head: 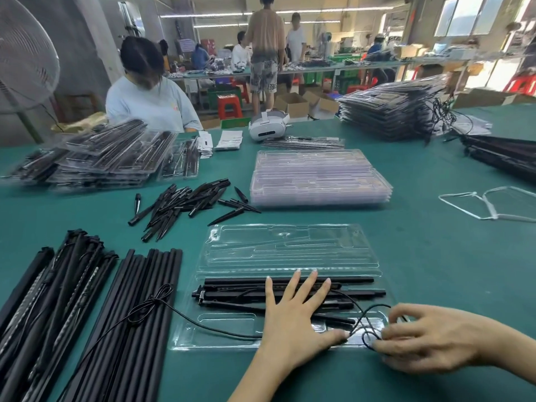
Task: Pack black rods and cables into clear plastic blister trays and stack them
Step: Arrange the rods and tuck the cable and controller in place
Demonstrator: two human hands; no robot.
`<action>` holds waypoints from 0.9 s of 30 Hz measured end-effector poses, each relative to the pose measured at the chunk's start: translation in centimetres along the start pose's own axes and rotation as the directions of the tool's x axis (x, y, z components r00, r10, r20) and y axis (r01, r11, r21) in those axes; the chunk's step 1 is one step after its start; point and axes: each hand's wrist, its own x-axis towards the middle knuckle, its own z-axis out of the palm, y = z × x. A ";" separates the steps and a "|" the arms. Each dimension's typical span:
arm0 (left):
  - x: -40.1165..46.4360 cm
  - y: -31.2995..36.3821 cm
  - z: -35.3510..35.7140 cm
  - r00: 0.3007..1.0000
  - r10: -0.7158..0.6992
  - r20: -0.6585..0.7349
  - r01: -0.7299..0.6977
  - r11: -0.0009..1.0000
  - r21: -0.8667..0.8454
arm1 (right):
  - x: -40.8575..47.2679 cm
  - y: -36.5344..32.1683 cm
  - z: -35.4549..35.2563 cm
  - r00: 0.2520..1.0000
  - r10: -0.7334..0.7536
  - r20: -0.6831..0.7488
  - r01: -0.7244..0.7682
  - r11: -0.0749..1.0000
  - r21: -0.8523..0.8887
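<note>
An open clear blister tray (226, 323) lies in front of me on the green table, its lid half (290, 245) folded away. Black rods (237, 294) sit in the near half. My left hand (293, 317) presses flat on the rods with its fingers spread. A thin black cable (203, 323) runs from the rod bundle at the left into the tray. My right hand (429, 340) pinches the cable's loops (368, 338) at the tray's right end.
Loose long black rods (139, 314) and bagged bundles (58, 285) lie at the left, short black spikes (185, 204) beyond them. A stack of empty trays (316, 178) stands behind. Packed trays are piled far left (95, 158) and far right (394, 111). A person sits opposite.
</note>
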 end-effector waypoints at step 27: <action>0.0 -0.1 0.1 1.000 -0.001 -0.006 0.001 1.000 0.005 | 0.0 0.6 -1.2 0.860 0.494 -0.127 -0.478 0.867 0.138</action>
